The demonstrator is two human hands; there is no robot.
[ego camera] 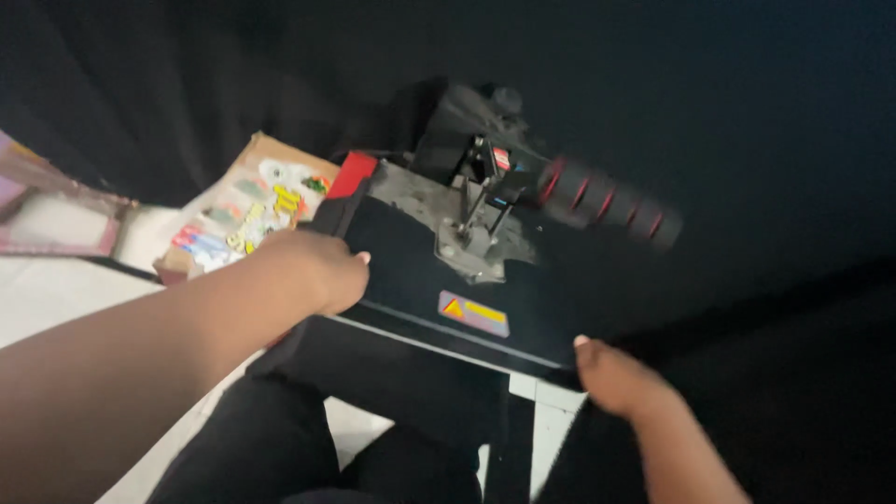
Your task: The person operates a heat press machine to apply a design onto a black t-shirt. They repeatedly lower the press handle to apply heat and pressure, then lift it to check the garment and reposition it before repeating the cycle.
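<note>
Black heat press point(439, 280), ribbed red-ringed handle point(607, 201)

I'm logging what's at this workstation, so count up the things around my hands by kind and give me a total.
Heat press machine: 1
Grip handle with red rings: 1
Black cloth under the press: 1
Cardboard sheet with colourful stickers: 1
Hands: 2, the left hand and the right hand, both at the press's edge
Total: 6

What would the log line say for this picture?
left hand: on heat press left edge | right hand: at its front corner | handle: untouched
</note>
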